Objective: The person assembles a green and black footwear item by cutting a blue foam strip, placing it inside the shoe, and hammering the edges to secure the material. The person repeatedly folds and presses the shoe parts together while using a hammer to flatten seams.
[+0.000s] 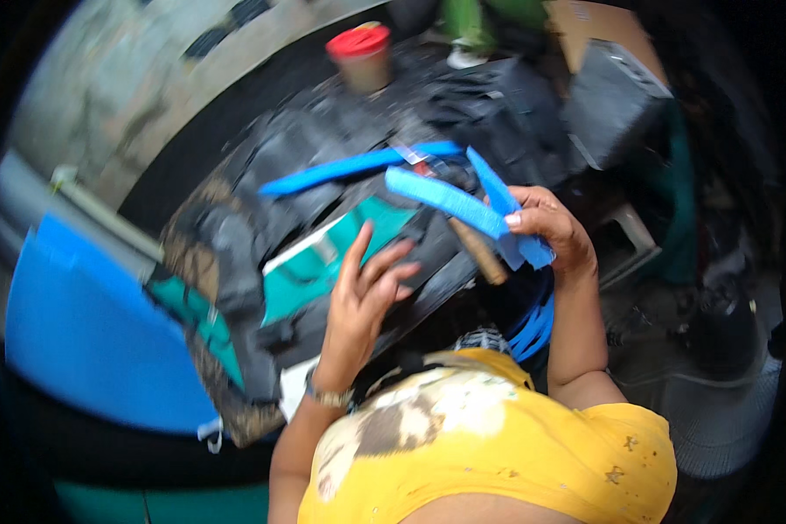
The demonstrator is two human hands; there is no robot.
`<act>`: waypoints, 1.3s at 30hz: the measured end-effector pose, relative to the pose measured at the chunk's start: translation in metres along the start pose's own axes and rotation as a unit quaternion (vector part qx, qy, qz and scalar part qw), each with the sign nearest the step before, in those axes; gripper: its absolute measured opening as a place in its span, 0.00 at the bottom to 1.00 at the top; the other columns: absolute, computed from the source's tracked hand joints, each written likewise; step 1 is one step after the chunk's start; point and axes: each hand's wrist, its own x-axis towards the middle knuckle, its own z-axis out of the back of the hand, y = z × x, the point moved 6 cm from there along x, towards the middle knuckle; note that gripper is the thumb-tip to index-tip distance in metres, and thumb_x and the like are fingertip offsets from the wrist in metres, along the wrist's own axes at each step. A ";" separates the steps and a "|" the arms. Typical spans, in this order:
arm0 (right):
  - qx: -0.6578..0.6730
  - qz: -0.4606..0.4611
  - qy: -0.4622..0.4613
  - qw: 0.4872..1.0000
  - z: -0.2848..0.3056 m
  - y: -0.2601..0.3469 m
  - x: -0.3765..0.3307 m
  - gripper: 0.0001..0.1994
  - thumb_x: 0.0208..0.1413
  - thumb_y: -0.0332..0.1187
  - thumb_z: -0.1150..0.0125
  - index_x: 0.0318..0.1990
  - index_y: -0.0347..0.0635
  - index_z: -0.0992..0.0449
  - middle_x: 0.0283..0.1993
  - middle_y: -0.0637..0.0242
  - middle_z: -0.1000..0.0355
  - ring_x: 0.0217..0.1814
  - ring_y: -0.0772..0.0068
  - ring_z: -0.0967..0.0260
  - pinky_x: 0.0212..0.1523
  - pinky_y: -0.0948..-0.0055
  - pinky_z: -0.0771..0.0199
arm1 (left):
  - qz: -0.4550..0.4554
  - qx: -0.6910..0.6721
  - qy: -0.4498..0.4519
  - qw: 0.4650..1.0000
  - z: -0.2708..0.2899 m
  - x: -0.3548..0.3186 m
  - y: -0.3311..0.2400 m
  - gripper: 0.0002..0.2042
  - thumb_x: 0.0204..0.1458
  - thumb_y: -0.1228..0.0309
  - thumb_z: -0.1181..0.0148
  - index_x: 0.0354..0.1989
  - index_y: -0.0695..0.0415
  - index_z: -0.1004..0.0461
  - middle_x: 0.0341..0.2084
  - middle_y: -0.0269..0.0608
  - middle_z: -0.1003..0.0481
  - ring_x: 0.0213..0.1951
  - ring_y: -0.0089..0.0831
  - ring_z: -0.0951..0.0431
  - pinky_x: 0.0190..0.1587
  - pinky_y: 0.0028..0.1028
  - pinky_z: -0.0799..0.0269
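My right hand (546, 229) grips a bundle of blue ribbed strips (450, 203) at their lower end; the strips fan out up and to the left. A wooden handle (479, 251) pokes out just below the strips, beside that hand. My left hand (362, 293) hovers with fingers spread over a dark flat piece (428, 249) lying on a cluttered work surface, touching or nearly touching it. A metal watch sits on my left wrist. More blue strips (533, 323) hang under my right forearm.
A teal and white panel (310, 266) lies among black scraps on the surface. A big blue sheet (87, 332) stands at the left. A red-lidded jar (362, 54) is at the far edge. A dark box (616, 100) sits at the upper right.
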 end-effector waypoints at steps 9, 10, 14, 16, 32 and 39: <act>0.015 -0.181 0.140 0.973 -0.087 -0.083 0.051 0.17 0.56 0.38 0.40 0.45 0.31 0.20 0.31 0.69 0.24 0.27 0.84 0.29 0.27 0.83 0.30 | -0.009 -0.143 -0.133 0.981 0.054 -0.011 -0.008 0.10 0.61 0.72 0.39 0.50 0.56 0.28 0.43 0.41 0.21 0.45 0.34 0.18 0.39 0.30 0.19; -0.012 -0.171 0.139 0.975 -0.088 -0.085 0.056 0.17 0.56 0.38 0.40 0.45 0.31 0.20 0.31 0.70 0.24 0.27 0.84 0.29 0.28 0.83 0.30 | 0.021 -0.137 -0.166 0.976 0.059 -0.015 -0.005 0.09 0.61 0.72 0.39 0.47 0.56 0.27 0.42 0.41 0.21 0.45 0.34 0.18 0.39 0.29 0.19; -0.120 -0.152 0.123 0.973 -0.096 -0.086 0.063 0.17 0.57 0.38 0.40 0.45 0.33 0.20 0.30 0.70 0.25 0.28 0.82 0.30 0.30 0.80 0.31 | -0.012 -0.209 -0.124 0.970 0.050 -0.018 -0.010 0.09 0.60 0.74 0.40 0.48 0.56 0.28 0.42 0.40 0.21 0.43 0.33 0.18 0.40 0.30 0.18; -0.192 -0.121 0.128 0.966 -0.102 -0.080 0.061 0.16 0.58 0.39 0.41 0.45 0.34 0.20 0.30 0.69 0.26 0.29 0.80 0.31 0.31 0.78 0.31 | 0.004 -0.168 -0.150 0.974 0.050 -0.016 -0.006 0.08 0.60 0.75 0.40 0.47 0.56 0.28 0.41 0.40 0.22 0.43 0.32 0.19 0.41 0.31 0.18; -0.468 0.156 0.302 0.816 -0.126 -0.079 0.002 0.25 0.47 0.18 0.38 0.55 0.49 0.23 0.67 0.55 0.36 0.66 0.50 0.38 0.60 0.56 0.33 | -0.197 0.430 -0.205 0.857 0.082 -0.059 -0.032 0.12 0.57 0.82 0.45 0.48 0.64 0.25 0.42 0.48 0.22 0.46 0.35 0.19 0.47 0.30 0.24; -0.429 0.225 0.171 0.858 -0.124 -0.055 0.007 0.23 0.53 0.17 0.42 0.56 0.44 0.24 0.53 0.56 0.30 0.53 0.53 0.30 0.56 0.60 0.31 | -0.115 0.674 -0.035 0.729 0.065 -0.077 0.004 0.20 0.58 0.66 0.38 0.58 0.57 0.26 0.60 0.48 0.29 0.68 0.45 0.36 0.70 0.52 0.49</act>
